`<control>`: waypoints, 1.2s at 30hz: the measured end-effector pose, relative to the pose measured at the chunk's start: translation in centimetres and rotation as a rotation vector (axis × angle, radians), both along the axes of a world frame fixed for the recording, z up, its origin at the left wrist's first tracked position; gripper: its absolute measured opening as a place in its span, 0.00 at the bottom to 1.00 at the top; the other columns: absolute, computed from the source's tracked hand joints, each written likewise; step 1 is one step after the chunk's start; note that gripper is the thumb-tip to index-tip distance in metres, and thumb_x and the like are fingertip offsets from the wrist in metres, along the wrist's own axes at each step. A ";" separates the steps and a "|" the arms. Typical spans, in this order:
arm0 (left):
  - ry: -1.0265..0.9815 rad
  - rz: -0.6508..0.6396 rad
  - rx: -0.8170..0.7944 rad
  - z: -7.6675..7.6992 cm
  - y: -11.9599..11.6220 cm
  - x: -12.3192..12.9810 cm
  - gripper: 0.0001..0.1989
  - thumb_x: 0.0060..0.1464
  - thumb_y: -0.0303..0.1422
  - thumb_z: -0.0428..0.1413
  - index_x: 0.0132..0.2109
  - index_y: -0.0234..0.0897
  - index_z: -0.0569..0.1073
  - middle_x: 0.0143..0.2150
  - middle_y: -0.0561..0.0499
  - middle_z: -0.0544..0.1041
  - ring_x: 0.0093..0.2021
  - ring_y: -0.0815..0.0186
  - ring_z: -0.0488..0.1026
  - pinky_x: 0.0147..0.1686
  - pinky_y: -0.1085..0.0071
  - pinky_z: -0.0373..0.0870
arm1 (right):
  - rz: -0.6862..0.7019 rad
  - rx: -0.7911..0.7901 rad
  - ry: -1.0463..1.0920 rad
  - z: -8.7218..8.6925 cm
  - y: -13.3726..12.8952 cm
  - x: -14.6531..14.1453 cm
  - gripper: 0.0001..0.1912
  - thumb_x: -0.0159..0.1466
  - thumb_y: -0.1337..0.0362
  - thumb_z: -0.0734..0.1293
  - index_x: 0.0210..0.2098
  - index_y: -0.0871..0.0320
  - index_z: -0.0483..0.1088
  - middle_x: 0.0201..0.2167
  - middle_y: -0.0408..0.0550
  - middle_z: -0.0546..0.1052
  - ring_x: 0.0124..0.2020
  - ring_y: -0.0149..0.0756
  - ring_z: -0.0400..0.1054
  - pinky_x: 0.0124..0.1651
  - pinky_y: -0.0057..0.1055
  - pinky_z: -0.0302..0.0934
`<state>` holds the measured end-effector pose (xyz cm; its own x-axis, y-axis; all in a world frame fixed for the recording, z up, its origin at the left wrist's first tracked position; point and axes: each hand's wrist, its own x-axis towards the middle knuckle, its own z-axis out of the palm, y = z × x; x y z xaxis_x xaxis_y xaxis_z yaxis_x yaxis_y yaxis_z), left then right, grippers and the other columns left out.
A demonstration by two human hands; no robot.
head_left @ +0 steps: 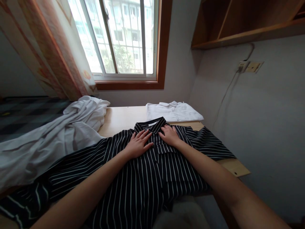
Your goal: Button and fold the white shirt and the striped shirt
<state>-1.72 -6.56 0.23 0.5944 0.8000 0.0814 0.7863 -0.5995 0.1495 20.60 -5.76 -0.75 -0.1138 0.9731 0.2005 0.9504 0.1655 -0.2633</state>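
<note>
A black shirt with white stripes lies front side up across the table, its collar toward the window and its sleeves spread to both sides. My left hand rests flat on it just below the left part of the collar, fingers apart. On the other side of the collar, my right hand lies on the cloth with its fingers stretched out and slightly spread. Neither hand grips the fabric. The lower hem hangs over the table's near edge, and my forearms cover parts of the shirt.
Behind the collar sits a folded white shirt on the wooden table. Crumpled white cloth is heaped at the left, beside a dark checked surface. A wall socket with a cord and a wooden shelf are at the right.
</note>
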 end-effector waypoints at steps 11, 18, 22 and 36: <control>-0.030 -0.010 -0.017 0.1 -0.1 -0.1 0.34 0.63 0.57 0.39 0.70 0.49 0.56 0.73 0.50 0.51 0.72 0.51 0.46 0.68 0.43 0.38 | 0.073 0.020 0.050 -0.8 -0.6 10.9 0.21 0.69 0.58 0.59 0.58 0.57 0.70 0.62 0.53 0.69 0.65 0.43 0.58 0.67 0.46 0.47; -0.018 -0.006 -0.027 0.3 -0.3 -0.1 0.33 0.64 0.55 0.39 0.70 0.48 0.55 0.74 0.49 0.49 0.73 0.51 0.45 0.67 0.42 0.38 | 0.111 0.033 0.039 -1.3 -0.7 15.4 0.21 0.67 0.61 0.60 0.58 0.56 0.71 0.62 0.52 0.69 0.65 0.41 0.58 0.67 0.41 0.49; -0.014 -0.013 -0.015 0.3 -0.1 0.1 0.32 0.64 0.55 0.40 0.70 0.49 0.56 0.73 0.49 0.50 0.72 0.52 0.46 0.67 0.42 0.39 | 0.085 0.092 -0.056 0.5 -0.5 13.8 0.19 0.65 0.66 0.62 0.54 0.56 0.74 0.62 0.53 0.69 0.65 0.44 0.57 0.67 0.44 0.49; -0.128 0.273 0.222 -0.7 0.5 0.1 0.29 0.64 0.41 0.42 0.66 0.27 0.61 0.68 0.36 0.62 0.69 0.50 0.54 0.68 0.54 0.48 | 0.045 0.079 0.011 2.3 1.3 -2.5 0.17 0.66 0.70 0.59 0.49 0.60 0.75 0.48 0.54 0.74 0.51 0.41 0.66 0.56 0.31 0.58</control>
<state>-1.66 -6.07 -0.43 0.3354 0.8821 0.3308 0.9051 -0.3991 0.1465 18.09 -4.47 1.50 -0.1549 0.9480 0.2781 0.9387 0.2290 -0.2577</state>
